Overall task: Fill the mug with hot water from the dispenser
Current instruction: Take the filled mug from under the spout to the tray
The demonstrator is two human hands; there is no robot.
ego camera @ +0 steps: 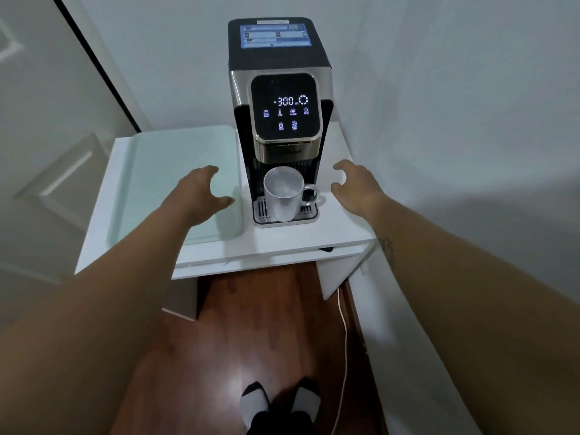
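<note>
A tall boxy dispenser [280,89], black with brushed metal trim, stands on a smooth white worktop [292,240]. Its glossy touch panel [284,106] glows "300 ml". Under the spout a plain white cylindrical mug [282,196] sits on the slotted metal drip tray [262,215], handle turned right, with water visible inside. The left hand [204,191] and the right hand [354,186] hover either side of the mug, fingers loosely curled and spread, gripping nothing. A frosted glass sheet [175,183] lies just left of the machine.
</note>
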